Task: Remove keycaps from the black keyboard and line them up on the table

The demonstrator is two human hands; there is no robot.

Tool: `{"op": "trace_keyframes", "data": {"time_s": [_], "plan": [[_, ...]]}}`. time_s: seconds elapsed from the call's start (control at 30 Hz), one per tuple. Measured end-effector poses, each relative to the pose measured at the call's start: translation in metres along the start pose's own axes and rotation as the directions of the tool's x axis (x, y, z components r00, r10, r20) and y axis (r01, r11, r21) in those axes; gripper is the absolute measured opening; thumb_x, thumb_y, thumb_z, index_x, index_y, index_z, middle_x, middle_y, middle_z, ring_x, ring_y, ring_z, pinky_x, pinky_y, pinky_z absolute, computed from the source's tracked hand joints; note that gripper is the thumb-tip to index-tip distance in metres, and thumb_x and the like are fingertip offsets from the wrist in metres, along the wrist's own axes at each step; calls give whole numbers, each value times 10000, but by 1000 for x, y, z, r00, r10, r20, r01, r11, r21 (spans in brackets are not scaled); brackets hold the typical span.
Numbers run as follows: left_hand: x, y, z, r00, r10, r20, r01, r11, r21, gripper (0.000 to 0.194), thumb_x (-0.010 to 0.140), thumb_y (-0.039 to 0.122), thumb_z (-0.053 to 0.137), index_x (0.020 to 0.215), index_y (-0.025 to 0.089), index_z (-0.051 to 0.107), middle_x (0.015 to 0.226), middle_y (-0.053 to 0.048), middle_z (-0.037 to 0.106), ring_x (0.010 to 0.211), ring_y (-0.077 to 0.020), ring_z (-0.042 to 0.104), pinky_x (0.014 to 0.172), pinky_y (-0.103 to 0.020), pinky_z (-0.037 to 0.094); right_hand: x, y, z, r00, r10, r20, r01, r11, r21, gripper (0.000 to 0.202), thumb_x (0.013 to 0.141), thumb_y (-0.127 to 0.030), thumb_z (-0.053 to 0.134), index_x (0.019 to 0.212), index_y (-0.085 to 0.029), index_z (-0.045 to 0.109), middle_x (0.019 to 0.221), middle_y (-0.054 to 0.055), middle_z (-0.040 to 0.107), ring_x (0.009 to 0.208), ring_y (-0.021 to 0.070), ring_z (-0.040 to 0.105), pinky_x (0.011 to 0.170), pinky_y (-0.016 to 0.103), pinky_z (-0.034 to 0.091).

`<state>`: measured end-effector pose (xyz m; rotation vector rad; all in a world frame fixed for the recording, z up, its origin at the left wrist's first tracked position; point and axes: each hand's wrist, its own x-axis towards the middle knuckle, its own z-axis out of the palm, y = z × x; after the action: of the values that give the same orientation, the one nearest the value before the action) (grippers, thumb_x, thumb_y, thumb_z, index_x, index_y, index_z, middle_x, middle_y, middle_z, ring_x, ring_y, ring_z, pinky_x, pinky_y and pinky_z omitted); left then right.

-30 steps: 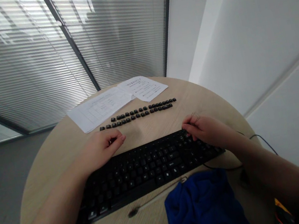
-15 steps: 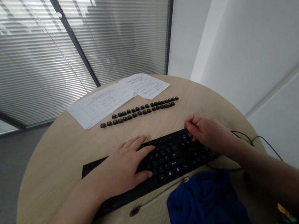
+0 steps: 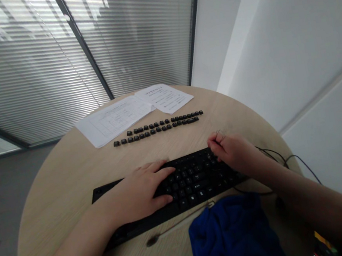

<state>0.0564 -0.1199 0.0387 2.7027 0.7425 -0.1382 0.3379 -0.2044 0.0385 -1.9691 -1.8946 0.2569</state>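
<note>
A black keyboard (image 3: 196,180) lies slantwise on the round wooden table. My left hand (image 3: 139,192) rests on its left and middle part, fingers spread and nothing gripped. Over the keyboard's far right corner, my right hand (image 3: 228,149) is closed in a pinch around a thin wire tool (image 3: 219,134), whose loops stick up above the fingers; its lower end is hidden. Beyond the keyboard, several loose black keycaps (image 3: 157,130) stand in two rows.
Printed papers (image 3: 117,118) lie at the table's far side. Near the front edge are a bunched blue cloth (image 3: 231,236) and a thin brush (image 3: 152,240). A black cable (image 3: 301,163) runs at the right, beside a white wall.
My right hand has shifted slightly left with the wire tool, while the whole view has also moved a little. My left hand stays on the keyboard.
</note>
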Motion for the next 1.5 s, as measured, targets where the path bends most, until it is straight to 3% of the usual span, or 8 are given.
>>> {"op": "trace_keyframes", "data": {"time_s": [0.17,0.33,0.57,0.73,1.03,1.33,1.5], "plan": [[0,-1,0,1000,-4,9,4,1000,6,663,863,464,659,1478,254,527,1594,-127,441,1414,-352,473,1171,-498,382,0,0,5,999,-41,2,41,997,-68,267,997,-300,408,879,-193,623,779,94,736,700,210,672,649,307,394],[-1,-2,0,1000,1,11,-1,1000,6,667,867,460,658,1486,256,515,1606,-129,421,1419,-347,469,1174,-497,378,3,11,5,998,22,57,-27,996,89,228,998,-305,415,880,-209,585,636,18,665,579,169,617,602,283,395],[0,-2,1,1000,12,1,-12,1000,-18,664,856,472,671,1466,249,536,1599,-132,432,1409,-344,482,1166,-489,387,1,16,-9,977,-107,186,85,989,122,229,990,-318,438,849,-226,592,692,8,676,652,178,632,631,287,405],[0,2,0,1000,-23,14,23,999,-33,791,774,571,735,1464,235,541,1608,-148,412,1418,-372,466,1169,-504,379,0,20,-8,989,-46,140,25,988,152,304,1008,-322,389,801,-227,589,668,2,661,642,176,638,637,295,415],[-1,6,-2,996,-70,47,72,996,-48,814,732,509,776,1463,235,548,1615,-139,403,1426,-352,460,1176,-476,370,-6,17,-6,997,-27,77,17,991,132,294,1019,-347,367,838,-227,566,688,16,669,641,185,642,650,308,421],[0,5,0,998,-57,17,58,996,-61,805,717,519,783,1447,261,563,1605,-127,424,1406,-362,485,1166,-490,378,-11,9,-6,984,-158,77,165,982,-88,325,1018,-343,324,827,-227,560,699,38,645,656,195,602,644,320,383],[-2,7,-1,998,-63,31,65,996,-68,809,726,507,783,1456,242,556,1608,-135,416,1395,-364,495,1166,-486,381,-9,9,-7,996,-71,59,71,997,0,331,1010,-350,323,804,-225,550,683,37,651,624,194,618,643,324,400]]}}
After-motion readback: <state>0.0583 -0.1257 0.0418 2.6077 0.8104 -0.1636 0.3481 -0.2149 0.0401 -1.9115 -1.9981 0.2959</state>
